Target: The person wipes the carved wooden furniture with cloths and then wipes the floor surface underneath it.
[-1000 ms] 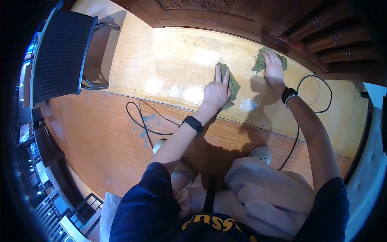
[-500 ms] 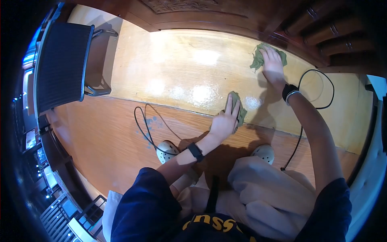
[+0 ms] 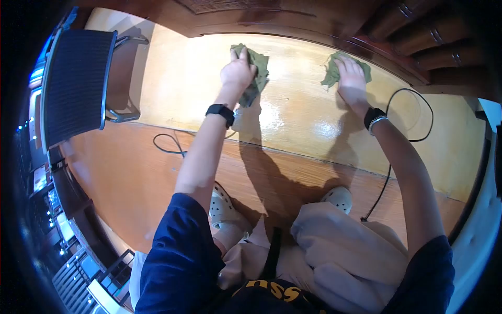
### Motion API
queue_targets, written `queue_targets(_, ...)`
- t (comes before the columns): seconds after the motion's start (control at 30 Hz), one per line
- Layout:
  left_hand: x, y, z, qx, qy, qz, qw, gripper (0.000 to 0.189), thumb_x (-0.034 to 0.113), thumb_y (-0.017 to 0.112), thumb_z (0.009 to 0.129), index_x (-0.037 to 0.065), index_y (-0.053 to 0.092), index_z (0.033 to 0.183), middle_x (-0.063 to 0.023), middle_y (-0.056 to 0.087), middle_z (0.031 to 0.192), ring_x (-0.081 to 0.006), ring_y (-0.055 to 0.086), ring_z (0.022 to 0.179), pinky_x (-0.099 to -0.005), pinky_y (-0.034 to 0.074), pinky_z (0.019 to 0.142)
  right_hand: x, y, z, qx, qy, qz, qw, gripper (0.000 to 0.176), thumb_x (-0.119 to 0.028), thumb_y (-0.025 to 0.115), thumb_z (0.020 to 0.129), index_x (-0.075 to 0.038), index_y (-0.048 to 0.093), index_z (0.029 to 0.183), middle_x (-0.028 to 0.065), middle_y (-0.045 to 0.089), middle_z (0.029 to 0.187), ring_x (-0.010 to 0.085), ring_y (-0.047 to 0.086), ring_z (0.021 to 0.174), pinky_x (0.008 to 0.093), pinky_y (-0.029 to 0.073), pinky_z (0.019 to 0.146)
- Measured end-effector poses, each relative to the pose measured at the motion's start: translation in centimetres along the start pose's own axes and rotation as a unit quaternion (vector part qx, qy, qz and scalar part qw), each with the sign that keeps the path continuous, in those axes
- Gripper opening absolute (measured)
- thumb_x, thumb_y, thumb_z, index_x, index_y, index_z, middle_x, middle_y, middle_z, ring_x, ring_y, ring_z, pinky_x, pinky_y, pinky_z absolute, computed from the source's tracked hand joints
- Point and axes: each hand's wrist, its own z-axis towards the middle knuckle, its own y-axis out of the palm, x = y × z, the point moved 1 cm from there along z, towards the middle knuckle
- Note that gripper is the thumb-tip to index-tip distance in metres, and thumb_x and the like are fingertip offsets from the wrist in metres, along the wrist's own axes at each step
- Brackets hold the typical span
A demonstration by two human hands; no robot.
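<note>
My left hand [image 3: 238, 73] presses on a crumpled green cloth [image 3: 258, 81] on the shiny pale floor strip [image 3: 180, 89], near the base of the dark wooden furniture [image 3: 251, 15]. The cloth spreads out to the right of that hand and hangs below it. Farther right, my right hand [image 3: 351, 78] rests over a second green cloth [image 3: 330, 76], its fingers curled down onto the bunched fabric close to the furniture's lower edge. Parts of both cloths are hidden under the hands.
A dark-backed chair [image 3: 76, 86] stands at the left. A black cable [image 3: 432, 118] loops beside my right forearm, and another cable loop [image 3: 162, 149] lies left of my left arm. My feet in pale clogs [image 3: 222, 206] stand on the orange-brown floor [image 3: 120, 178]. A light padded surface [image 3: 478, 230] borders the right.
My left hand has moved forward and left with its cloth, from near the floor seam toward the furniture. The cloth now looks more spread out. My right hand stays almost in place.
</note>
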Motion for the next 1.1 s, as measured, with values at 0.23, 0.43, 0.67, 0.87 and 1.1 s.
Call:
queue_targets(0.23, 5.4, 3.1, -11.8, -0.016, 0.104, -0.004, 0.994, 0.074, 0.027, 0.056, 0.086, 0.009, 0.018, 0.147, -0.0282, 0.023, 0.148, -0.0297, 0.066, 0.062, -0.0368, 0.055, 0.052, 0.4, 0.3, -0.1, 0.008, -0.005, 0.010, 1.000, 0.046, 0.000, 0.050, 0.075, -0.005, 0.053, 0.121, 0.0131, 0.052, 0.127, 0.0305, 0.046, 0.121, 0.0418, 0.035, 0.101)
queue_targets(0.43, 8.2, 4.9, -17.5, -0.042, 0.214, 0.016, 0.976, 0.078, 0.030, 0.062, 0.079, 0.013, 0.027, 0.146, -0.0289, 0.025, 0.147, -0.0276, 0.065, 0.059, -0.0368, 0.055, 0.052, 0.3, 0.1, 0.0, 0.011, -0.010, 0.009, 1.000, 0.047, -0.001, 0.050, 0.074, -0.005, 0.053, 0.121, 0.0132, 0.051, 0.127, 0.0309, 0.046, 0.120, 0.0418, 0.035, 0.101)
queue_targets(0.67, 7.4, 3.6, -6.8, 0.018, 0.131, 0.031, 0.991, 0.068, 0.038, 0.048, 0.085, 0.017, 0.026, 0.146, -0.0281, 0.026, 0.147, -0.0299, 0.066, 0.065, -0.0381, 0.055, 0.056, 0.2, -0.1, 0.0, 0.010, -0.015, 0.023, 1.000, 0.049, 0.000, 0.050, 0.073, -0.004, 0.051, 0.122, 0.0144, 0.050, 0.128, 0.0320, 0.045, 0.121, 0.0421, 0.034, 0.102)
queue_targets(0.87, 7.9, 3.2, -3.4, 0.054, 0.088, 0.059, 0.993, 0.069, 0.037, 0.050, 0.086, 0.010, 0.027, 0.146, -0.0311, 0.031, 0.143, -0.0284, 0.067, 0.066, -0.0347, 0.055, 0.057, 0.3, 0.1, -0.1, 0.002, -0.015, 0.019, 1.000, 0.049, 0.001, 0.051, 0.073, -0.004, 0.051, 0.122, 0.0148, 0.050, 0.127, 0.0322, 0.045, 0.121, 0.0423, 0.034, 0.102)
queue_targets(1.1, 8.5, 6.0, -12.2, 0.081, 0.171, 0.128, 0.973, 0.070, 0.035, 0.056, 0.082, 0.005, 0.035, 0.142, -0.0327, 0.036, 0.139, -0.0212, 0.062, 0.054, -0.0305, 0.051, 0.047, 0.1, -0.2, 0.1, 0.009, -0.016, 0.014, 1.000, 0.043, -0.002, 0.050, 0.076, -0.004, 0.053, 0.119, 0.0133, 0.051, 0.126, 0.0310, 0.046, 0.119, 0.0419, 0.035, 0.101)
